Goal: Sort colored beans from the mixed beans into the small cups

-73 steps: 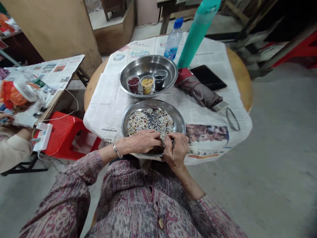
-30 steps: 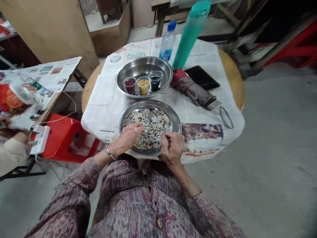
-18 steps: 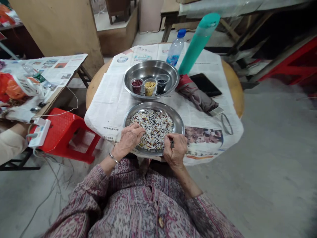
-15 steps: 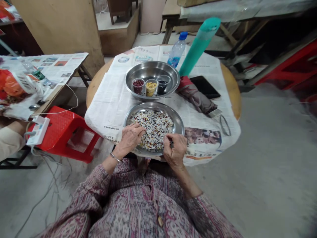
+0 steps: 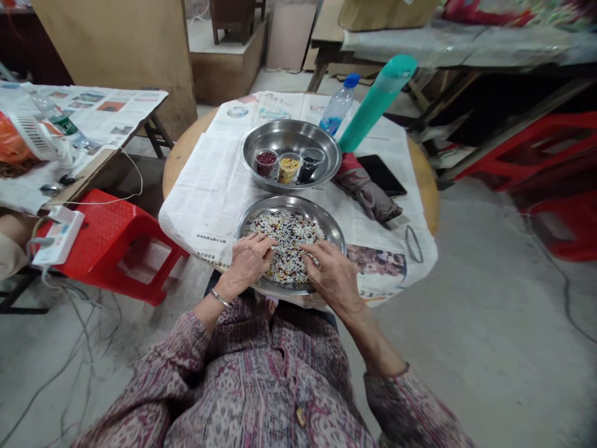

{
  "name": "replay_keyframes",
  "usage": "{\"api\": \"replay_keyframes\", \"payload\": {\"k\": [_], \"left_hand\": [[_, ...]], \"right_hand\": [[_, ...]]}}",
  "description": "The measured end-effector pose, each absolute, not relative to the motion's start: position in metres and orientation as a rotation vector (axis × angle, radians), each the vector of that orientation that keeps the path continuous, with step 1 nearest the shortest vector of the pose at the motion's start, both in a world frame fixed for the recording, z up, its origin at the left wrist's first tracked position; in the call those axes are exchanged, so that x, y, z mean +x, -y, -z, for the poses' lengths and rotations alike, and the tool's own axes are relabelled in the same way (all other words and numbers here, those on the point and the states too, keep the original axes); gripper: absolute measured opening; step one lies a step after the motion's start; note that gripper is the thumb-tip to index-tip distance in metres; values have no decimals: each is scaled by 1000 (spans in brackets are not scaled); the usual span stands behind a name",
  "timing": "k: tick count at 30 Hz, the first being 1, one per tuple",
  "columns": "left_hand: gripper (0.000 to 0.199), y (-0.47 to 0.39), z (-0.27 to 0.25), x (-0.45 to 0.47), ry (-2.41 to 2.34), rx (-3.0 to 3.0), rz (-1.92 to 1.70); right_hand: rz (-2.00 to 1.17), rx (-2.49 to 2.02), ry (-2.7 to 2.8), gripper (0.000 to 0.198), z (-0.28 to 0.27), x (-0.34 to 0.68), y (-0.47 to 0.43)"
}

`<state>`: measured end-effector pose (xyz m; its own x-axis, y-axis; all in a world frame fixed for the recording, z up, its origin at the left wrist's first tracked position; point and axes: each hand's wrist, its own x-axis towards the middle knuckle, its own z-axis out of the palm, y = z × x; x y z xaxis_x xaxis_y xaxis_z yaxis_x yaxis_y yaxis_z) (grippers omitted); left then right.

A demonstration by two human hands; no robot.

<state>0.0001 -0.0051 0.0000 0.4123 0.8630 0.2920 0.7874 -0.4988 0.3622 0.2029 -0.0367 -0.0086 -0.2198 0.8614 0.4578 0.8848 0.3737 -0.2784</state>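
A shallow steel dish holds a mix of small white, black, red and yellow beads or grains. At its left edge is my left hand, closed in a pinch over the mix; whatever is between its fingertips is too small to make out. My right hand reaches over the right side of the dish with fingers stretched and apart, tips at the mix. Behind the dish stands a deeper steel basin containing a cup of dark red pieces, a cup of yellow pieces and a cup of black pieces.
Newspaper covers the round table. Behind and right are a water bottle, a tall green bottle, a folded umbrella and a black phone. A red stool and power strip are at left.
My right hand has opened from a pinch, its fingers stretching forward and left over the mix. My left hand stays at the dish's left side. The view has shifted slightly.
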Motion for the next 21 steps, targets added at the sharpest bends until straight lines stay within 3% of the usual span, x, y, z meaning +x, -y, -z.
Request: {"api": "replay_keyframes", "payload": {"k": [21], "left_hand": [[17, 6, 4, 2, -1503, 2454, -620]], "right_hand": [[-42, -1654, 2263, 28, -4, 197, -4]]}}
